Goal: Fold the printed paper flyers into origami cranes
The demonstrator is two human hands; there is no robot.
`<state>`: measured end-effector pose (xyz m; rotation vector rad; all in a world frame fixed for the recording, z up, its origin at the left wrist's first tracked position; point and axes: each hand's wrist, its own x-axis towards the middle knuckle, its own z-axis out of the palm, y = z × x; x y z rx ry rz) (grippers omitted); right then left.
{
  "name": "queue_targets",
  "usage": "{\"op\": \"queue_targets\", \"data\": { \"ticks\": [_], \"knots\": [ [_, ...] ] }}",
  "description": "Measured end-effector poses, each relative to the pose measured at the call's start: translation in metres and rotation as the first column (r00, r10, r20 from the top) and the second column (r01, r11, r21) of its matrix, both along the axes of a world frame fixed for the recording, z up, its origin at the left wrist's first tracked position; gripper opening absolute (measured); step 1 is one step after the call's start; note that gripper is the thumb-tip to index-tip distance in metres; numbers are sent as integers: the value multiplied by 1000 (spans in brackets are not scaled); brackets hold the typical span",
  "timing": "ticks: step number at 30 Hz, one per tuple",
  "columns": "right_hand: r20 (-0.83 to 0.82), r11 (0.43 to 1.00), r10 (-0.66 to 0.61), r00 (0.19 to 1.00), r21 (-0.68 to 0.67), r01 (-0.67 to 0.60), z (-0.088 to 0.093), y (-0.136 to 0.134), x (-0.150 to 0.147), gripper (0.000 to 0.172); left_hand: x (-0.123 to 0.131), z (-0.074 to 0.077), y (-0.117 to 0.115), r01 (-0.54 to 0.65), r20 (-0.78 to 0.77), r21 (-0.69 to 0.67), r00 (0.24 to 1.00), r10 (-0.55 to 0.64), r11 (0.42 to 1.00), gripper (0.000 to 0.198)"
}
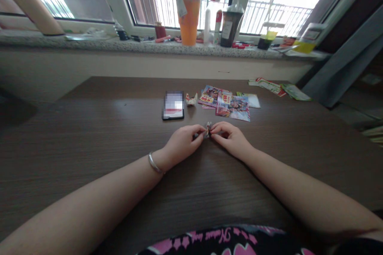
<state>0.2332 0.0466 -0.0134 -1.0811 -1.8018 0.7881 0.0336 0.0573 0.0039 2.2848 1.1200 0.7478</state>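
Note:
Between my two hands, just above the table point(143, 203), is a small piece of folded printed paper point(208, 129). My left hand point(187, 139) pinches its left side between thumb and fingers. On the other side, my right hand point(230, 137) grips it with thumb and forefinger. The paper's exact folded form is too small to make out. Beyond my left hand stands a folded paper figure point(191, 99) with red and white print. A phone point(173, 105) with a lit, blurred screen lies beside that figure.
Colourful printed leaflets point(233, 105) lie beyond my right hand, with folded paper strips point(271, 87) near the far right edge. Along the windowsill point(143, 47) stand an orange drink cup point(189, 16), a dark drink cup point(231, 26) and several bottles. A grey curtain point(344, 55) hangs at right.

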Motion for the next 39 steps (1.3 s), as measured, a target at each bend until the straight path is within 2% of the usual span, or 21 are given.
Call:
{"op": "queue_targets", "data": {
  "ticks": [6,11,15,22,31,39],
  "knots": [
    [-72,995,-23,997,-95,16,-5,2,1,8,0,-8,8,-32,152,-144,987,54,989,21],
    [-218,968,-45,975,-250,-11,-3,4,1,13,-1,-14,13,-28,225,-209,971,76,977,21],
    [-334,924,-109,936,-382,-29,-2,5,1,22,-1,-14,14,-24,258,-233,962,86,972,21],
    [-480,886,-203,853,-461,-48,-2,6,1,29,-2,-11,15,7,384,-365,912,144,931,18],
    [-579,862,-268,770,-501,-77,-3,6,1,27,-2,-18,20,85,575,-488,780,246,869,17],
    [-648,845,-284,707,-517,-134,-3,5,3,20,-1,-22,21,285,732,-560,610,304,778,16]
  ]
}}
